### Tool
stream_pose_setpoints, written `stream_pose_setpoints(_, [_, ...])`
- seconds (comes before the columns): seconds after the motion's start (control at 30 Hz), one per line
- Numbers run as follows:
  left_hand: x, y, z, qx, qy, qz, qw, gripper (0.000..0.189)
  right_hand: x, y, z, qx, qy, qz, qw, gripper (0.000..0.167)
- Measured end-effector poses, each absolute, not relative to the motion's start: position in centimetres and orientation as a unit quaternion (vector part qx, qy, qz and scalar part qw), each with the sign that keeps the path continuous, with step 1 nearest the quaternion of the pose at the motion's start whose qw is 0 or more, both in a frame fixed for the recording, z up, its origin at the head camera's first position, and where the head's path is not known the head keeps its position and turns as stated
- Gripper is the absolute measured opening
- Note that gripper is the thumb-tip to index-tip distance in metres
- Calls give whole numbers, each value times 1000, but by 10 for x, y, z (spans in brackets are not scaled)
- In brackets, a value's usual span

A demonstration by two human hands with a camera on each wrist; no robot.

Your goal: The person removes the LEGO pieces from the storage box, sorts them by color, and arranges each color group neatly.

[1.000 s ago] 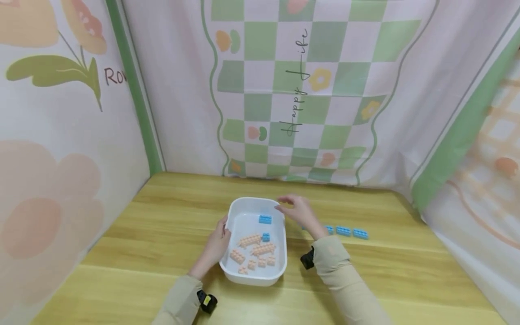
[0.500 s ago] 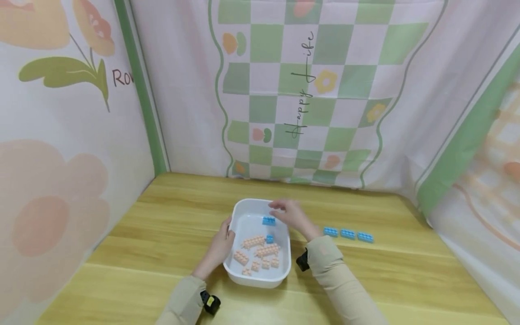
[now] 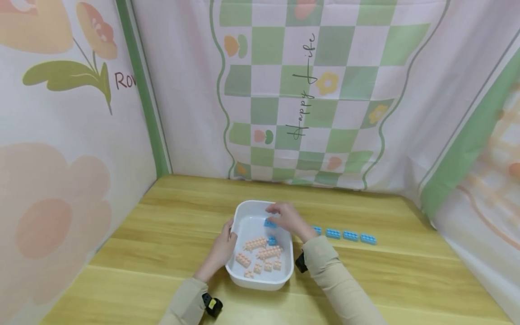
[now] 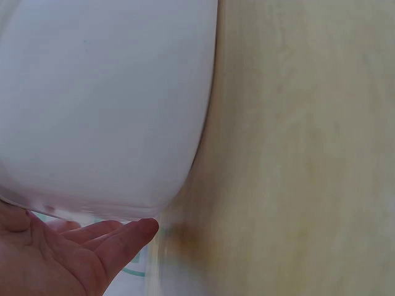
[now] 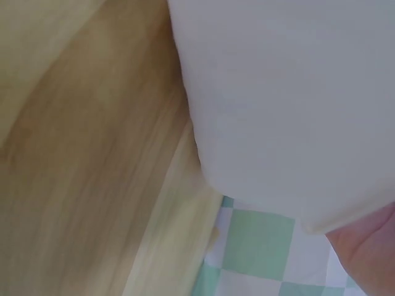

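Note:
A white plastic bin (image 3: 258, 284) rests on the wooden table. My left hand (image 3: 221, 243) grips its left wall, thumb over the rim; the left wrist view shows the fingers (image 4: 126, 242) along the outside. My right hand (image 3: 289, 220) reaches over the far right rim, thumb and fingers apart, above a blue toy building brick (image 3: 267, 223) that they partly cover. Near the bin's middle lie a smaller blue brick (image 3: 271, 241) and two long peach bricks (image 3: 270, 253). Closer to me are a shorter peach brick (image 3: 243, 259) and several small peach pieces (image 3: 268, 266).
Several blue bricks (image 3: 350, 235) stand in a row on the table (image 3: 390, 280), right of the bin; my right forearm passes close to the nearest one. Behind the table hangs a green and white checkered curtain (image 3: 298, 108), with printed fabric on both sides.
My right hand has moved left and down from the far right rim, into the bin over the blue brick. My left hand keeps its grip, and the view has shifted slightly.

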State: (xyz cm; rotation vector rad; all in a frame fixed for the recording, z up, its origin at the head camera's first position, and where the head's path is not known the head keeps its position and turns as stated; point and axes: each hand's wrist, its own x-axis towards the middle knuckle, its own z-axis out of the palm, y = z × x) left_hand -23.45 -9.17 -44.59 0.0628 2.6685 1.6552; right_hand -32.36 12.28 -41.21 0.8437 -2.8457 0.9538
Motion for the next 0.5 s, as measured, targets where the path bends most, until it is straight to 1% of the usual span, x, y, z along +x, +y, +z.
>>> stream_pose_setpoints(0.27, [-235,-92,-448,21,847,531,7,51,-326,114,-417,290,-923,252,29,25])
stream_pose_setpoints(0.5, [-235,-93,-448,25,852,522,-2,51,-327,110,-421,294,-932,207,42,21])
